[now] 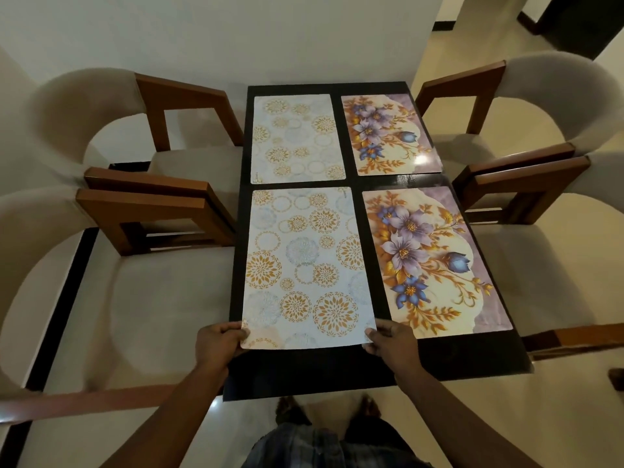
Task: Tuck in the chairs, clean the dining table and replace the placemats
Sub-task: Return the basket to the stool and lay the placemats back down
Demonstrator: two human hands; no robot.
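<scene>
The left hand (219,344) pinches the near left corner of the gold-medallion placemat (304,265) and the right hand (393,342) pinches its near right corner, fingers curled on the short near edge. The mat runs straight away from the fingers, its long axis pointing at the far wall. It lies on the dark surface (337,373) beside the purple-flower placemat (435,261). Both hands are equally near. Tiny edge print is unreadable; no brand shows.

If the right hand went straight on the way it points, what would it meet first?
The right hand pinches the near gold-circle placemat at its corner; going on, it would cross that mat first, likely heading toward the far gold-circle placemat.
</scene>
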